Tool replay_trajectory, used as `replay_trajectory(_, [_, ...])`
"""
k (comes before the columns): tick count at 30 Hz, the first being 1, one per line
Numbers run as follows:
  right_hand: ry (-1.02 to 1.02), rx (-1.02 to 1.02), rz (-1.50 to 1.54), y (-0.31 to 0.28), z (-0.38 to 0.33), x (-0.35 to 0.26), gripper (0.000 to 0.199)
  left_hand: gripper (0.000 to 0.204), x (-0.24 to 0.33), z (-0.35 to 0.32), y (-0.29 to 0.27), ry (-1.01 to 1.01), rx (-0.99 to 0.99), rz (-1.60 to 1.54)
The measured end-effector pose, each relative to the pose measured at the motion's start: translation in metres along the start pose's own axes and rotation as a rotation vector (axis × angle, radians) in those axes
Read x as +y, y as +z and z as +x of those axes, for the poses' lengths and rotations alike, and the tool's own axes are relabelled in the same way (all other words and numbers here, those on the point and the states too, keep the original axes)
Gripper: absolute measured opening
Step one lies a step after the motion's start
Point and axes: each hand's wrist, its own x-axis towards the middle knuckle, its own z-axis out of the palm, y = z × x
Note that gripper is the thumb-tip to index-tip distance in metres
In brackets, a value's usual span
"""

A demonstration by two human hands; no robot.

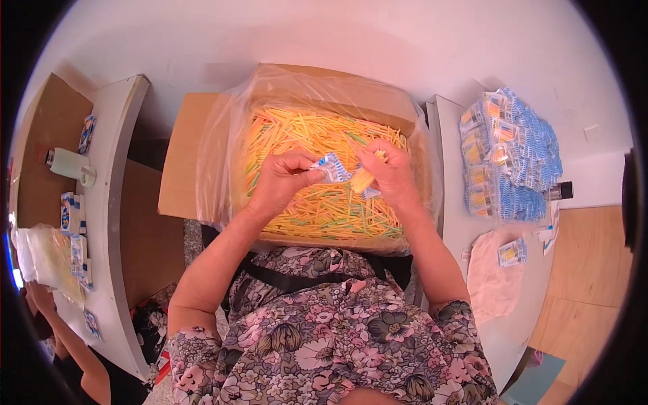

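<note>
1. Left of centre, the left hand (287, 177) pinches a small blue-and-white packet (331, 169) between thumb and fingers; the packet is above the loose sticks (324, 214), its right end just beside the other hand's load; whether its mouth is open is too small to tell.
2. Right of centre, the right hand (391, 172) has its fingers curled around a short yellow bundle (362, 180) of sticks; a bit of wrapper (371, 194) shows beneath, and I cannot tell whether it is a 2nd packet.
3. The step looks like bringing bundle and packet together; it probably goes best with the mouth held wide, the stick ends level and the bundle kept straight; a slanted push could crumple the thin film.
4. On the left, the white left table (111, 179) stands apart from the box; a cardboard flap (183, 155) juts into that gap; the clear liner (225, 131) drapes over the rim and might snag a forearm.
5. In the middle, the cardboard box (337, 106) leaves both hands open room above its contents; its near edge is close to the lap.
6. On the right, the right table (449, 179) is just beside the box; a pile of filled packets (526, 142) crowds its far part; nearer, a pink cloth (493, 280) bears 1 packet and some bare room.
</note>
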Motion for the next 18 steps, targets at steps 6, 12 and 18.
replay_trajectory(6, [0.205,-0.123,0.318,-0.018,-0.011,-0.028,0.014,0.009,-0.002,0.006,0.014,-0.122,-0.065,-0.011])
replay_trajectory(12, [-0.001,-0.140,-0.086,-0.017,-0.004,-0.023,0.016,0.013,-0.002,0.011,0.027,-0.047,-0.202,0.021])
replay_trajectory(18, [-0.356,-0.121,-0.455,-0.007,-0.011,-0.046,0.031,0.012,0.005,0.008,0.032,-0.166,-0.209,0.003])
